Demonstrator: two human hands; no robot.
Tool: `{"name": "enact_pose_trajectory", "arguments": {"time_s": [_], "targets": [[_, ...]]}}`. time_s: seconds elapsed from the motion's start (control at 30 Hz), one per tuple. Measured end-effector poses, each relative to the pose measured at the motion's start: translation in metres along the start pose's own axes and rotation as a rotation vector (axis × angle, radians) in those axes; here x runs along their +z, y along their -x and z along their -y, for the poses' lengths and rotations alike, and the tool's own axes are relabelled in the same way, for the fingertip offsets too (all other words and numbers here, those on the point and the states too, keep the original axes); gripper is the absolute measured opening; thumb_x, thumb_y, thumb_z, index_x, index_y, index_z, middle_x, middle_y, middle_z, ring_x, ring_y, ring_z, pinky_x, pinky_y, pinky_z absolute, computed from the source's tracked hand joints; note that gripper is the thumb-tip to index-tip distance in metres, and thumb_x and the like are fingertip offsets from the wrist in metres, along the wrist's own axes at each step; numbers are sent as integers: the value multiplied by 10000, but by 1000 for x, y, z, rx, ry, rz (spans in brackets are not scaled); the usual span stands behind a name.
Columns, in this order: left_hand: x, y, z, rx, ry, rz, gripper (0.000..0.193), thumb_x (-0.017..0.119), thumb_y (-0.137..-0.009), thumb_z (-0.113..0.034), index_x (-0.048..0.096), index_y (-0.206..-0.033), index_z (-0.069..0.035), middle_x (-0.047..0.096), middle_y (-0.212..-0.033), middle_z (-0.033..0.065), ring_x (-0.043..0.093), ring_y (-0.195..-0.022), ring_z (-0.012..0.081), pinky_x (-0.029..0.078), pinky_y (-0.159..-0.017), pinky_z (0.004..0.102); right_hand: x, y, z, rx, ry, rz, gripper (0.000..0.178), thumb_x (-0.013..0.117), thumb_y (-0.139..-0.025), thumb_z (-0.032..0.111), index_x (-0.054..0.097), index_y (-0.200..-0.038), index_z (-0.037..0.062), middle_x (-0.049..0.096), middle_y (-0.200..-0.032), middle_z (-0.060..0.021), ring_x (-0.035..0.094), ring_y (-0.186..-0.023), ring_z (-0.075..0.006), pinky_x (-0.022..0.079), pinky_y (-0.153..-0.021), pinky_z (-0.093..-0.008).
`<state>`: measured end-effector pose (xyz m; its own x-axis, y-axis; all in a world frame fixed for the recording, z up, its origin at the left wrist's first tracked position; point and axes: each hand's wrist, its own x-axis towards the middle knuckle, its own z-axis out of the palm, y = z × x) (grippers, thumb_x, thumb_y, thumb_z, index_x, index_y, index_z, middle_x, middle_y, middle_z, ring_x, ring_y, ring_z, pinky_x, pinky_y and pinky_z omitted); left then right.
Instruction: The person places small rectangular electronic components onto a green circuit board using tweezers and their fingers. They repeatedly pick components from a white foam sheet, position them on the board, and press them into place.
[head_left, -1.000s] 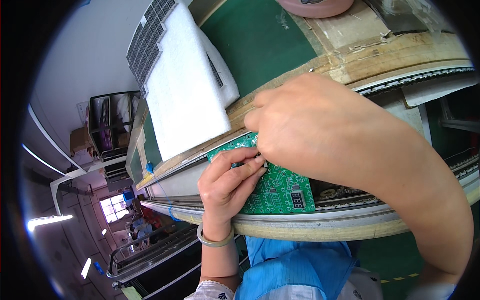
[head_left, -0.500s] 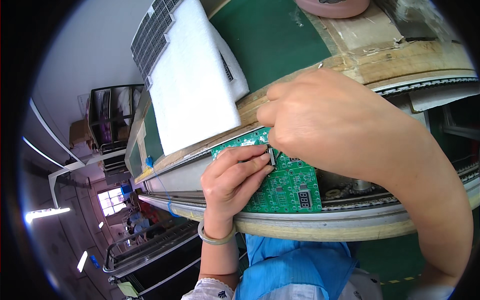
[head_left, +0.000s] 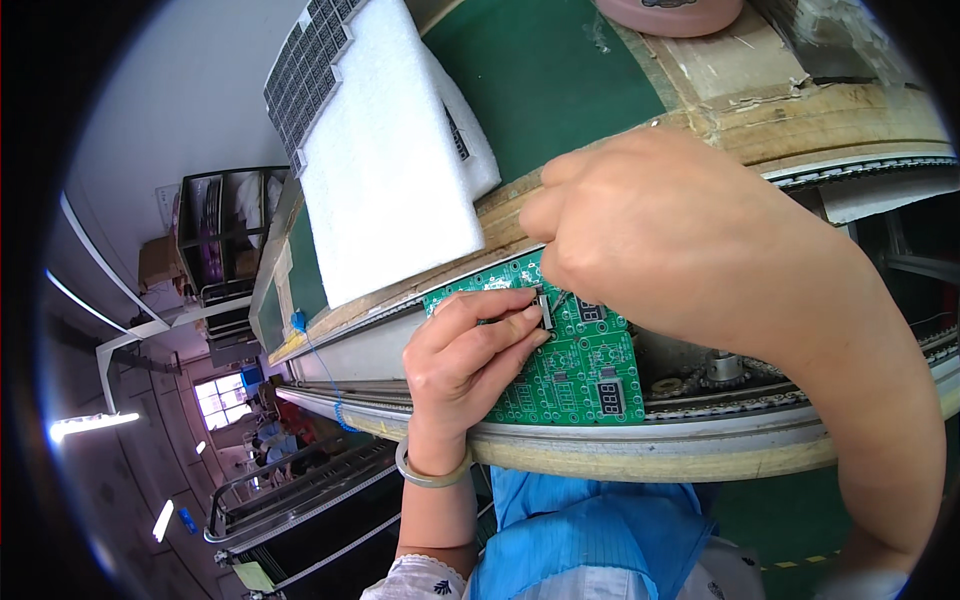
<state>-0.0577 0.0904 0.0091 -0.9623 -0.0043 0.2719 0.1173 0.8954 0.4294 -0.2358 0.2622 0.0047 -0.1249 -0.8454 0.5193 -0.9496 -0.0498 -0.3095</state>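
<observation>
A green circuit board (head_left: 578,365) lies across the rails in front of me. Black digit displays sit on it, one (head_left: 611,397) at its lower right corner and another (head_left: 591,313) beside my right hand. My left hand (head_left: 465,350) is closed, its thumb and fingertips pinching a small display module (head_left: 545,311) with a pale side, at the board's surface. Above the board's right part, my right hand (head_left: 630,215) is bent into a fist. A thin dark tip (head_left: 560,298) shows under it, close to the module; the fist hides the rest of this slim tool.
White foam sheets (head_left: 385,170) stand behind the board, with more digit displays (head_left: 310,80) along their edge. A pink container (head_left: 672,14) stands at the back on the worktop. Chain-driven rails (head_left: 770,395) run left to right, with metal parts between them.
My right hand has shifted slightly up and to the right, uncovering more of the display beside it. My left hand keeps its pinch in nearly the same place.
</observation>
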Motion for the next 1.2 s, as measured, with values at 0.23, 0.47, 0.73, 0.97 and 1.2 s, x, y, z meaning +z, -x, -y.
{"name": "enact_pose_trajectory", "arguments": {"time_s": [0.23, 0.47, 0.73, 0.97, 1.2], "targets": [[0, 0, -1, -7, 14, -8, 222, 863, -710, 1, 788, -918, -12, 765, -995, 100, 718, -824, 218, 552, -736, 321, -2, -2, 1, 44, -157, 68, 73, 688, -681, 119, 691, -648, 54, 656, -790, -51, 669, -859, -242, 571, -694, -377], [-1, -2, -2, 6, -13, -2, 225, 866, -706, 2, 787, -917, -10, 764, -989, 102, 719, -827, 219, 553, -732, 321, 1, 2, 13, 112, -104, 67, 70, 701, -661, 130, 697, -653, 60, 652, -778, -45, 676, -836, -240, 574, -644, -380], [-2, -2, 0, 9, 4, -5, 218, 869, -709, 0, 786, -911, -9, 764, -995, 103, 720, -835, 225, 564, -746, 325, 0, 7, 18, 177, -114, 40, 59, 698, -657, 116, 688, -647, 58, 641, -764, -61, 681, -795, -247, 569, -639, -371], [-1, 0, 1, -4, 18, -7, 214, 871, -711, -1, 786, -907, -10, 767, -999, 100, 722, -845, 218, 567, -752, 323, 0, 9, 12, 58, 11, -50, 82, 692, -641, 121, 668, -636, 42, 642, -746, -72, 681, -805, -254, 572, -637, -367], [-1, 0, 0, -15, 21, -8, 210, 870, -714, -6, 785, -905, -11, 769, -994, 101, 725, -847, 215, 566, -752, 321, -3, 7, 12, 101, -133, 38, 82, 693, -644, 126, 675, -641, 46, 642, -748, -62, 680, -816, -243, 572, -637, -359]]}}
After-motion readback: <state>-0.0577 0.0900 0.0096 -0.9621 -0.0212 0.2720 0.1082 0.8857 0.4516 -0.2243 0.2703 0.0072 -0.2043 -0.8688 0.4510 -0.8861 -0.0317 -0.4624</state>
